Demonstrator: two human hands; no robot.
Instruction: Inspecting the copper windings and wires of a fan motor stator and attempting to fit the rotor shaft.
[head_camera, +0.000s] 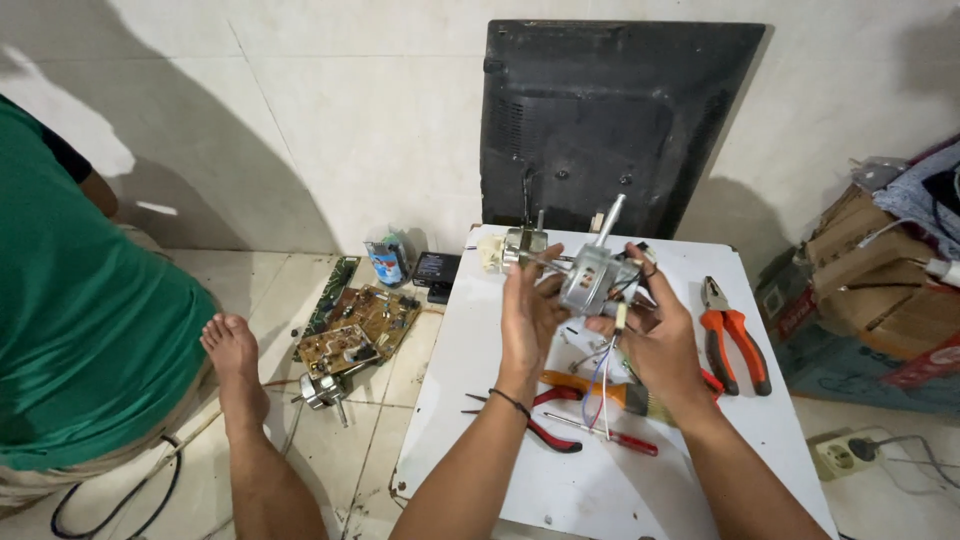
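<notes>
In the head view, the left hand (527, 320) and right hand (655, 335) both had their fingers closed around a small grey metal motor with a protruding shaft (592, 278), held above the white desk (600, 490), near orange-handled pliers (733, 335).

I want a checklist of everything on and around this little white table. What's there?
Surface: white table, scuffed, low on a tiled floor.
Job's things: small metal motor with a shaft, held above the table; its thin wires hang down.
Clutter: orange pliers, red cutters, screwdriver, paintbrush.
Hands: left hand and right hand both grip the motor.
Cables: black cord on the floor; power strip.
Surroundings: circuit boards, black screen back against the wall, cardboard boxes, a person in a green shirt.
</notes>
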